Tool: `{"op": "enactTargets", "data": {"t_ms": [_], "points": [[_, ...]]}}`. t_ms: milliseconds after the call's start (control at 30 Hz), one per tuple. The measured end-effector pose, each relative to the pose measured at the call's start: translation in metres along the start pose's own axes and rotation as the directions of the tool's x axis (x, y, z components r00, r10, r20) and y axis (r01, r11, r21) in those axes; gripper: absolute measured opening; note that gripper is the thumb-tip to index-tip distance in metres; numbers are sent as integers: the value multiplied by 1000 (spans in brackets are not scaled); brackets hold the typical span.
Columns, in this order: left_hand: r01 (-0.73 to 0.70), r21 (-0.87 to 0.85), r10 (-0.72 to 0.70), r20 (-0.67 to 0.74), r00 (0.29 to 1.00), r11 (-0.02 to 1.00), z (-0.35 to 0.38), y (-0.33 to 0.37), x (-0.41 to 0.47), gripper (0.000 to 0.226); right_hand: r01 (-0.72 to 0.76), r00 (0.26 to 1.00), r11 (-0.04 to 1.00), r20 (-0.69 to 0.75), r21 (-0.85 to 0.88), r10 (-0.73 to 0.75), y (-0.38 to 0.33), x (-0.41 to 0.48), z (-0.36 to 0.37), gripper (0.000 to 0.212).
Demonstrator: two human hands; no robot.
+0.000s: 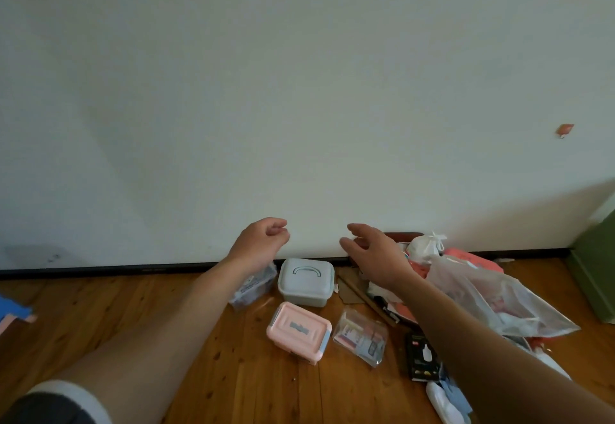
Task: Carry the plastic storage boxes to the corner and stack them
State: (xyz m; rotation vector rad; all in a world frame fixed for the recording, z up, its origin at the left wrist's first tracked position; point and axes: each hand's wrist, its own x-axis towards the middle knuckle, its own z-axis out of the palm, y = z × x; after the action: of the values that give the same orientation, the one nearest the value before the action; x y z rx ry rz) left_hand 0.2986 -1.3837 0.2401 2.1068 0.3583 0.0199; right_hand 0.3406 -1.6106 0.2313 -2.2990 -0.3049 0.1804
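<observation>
Head view: four small plastic boxes sit on the wooden floor close to the skirting of a white wall. A grey-blue box with a moulded handle on its lid stands nearest the wall. Just in front of it is a pink box with blue clips, turned at an angle. A clear box stands left of the grey-blue one, partly hidden by the person's wrist, and another clear box with packets inside lies right of the pink one.

Both arms reach out above them, well apart. The left hand has its fingers curled in and holds nothing. The right hand is spread and relaxed, also holding nothing, and neither touches a box.

To the right lies a heap: a crumpled clear plastic bag, a tied white bag, a black packet and scraps of cardboard. A green cabinet stands at the far right, and a small hook is stuck on the wall.
</observation>
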Motion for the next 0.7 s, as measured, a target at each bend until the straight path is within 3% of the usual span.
{"op": "enactTargets", "data": {"t_ms": [700], "points": [[93, -22, -93, -29, 995, 995, -2, -4, 203, 35, 27, 993, 1000, 118, 7, -27, 14, 221, 21, 50]]}}
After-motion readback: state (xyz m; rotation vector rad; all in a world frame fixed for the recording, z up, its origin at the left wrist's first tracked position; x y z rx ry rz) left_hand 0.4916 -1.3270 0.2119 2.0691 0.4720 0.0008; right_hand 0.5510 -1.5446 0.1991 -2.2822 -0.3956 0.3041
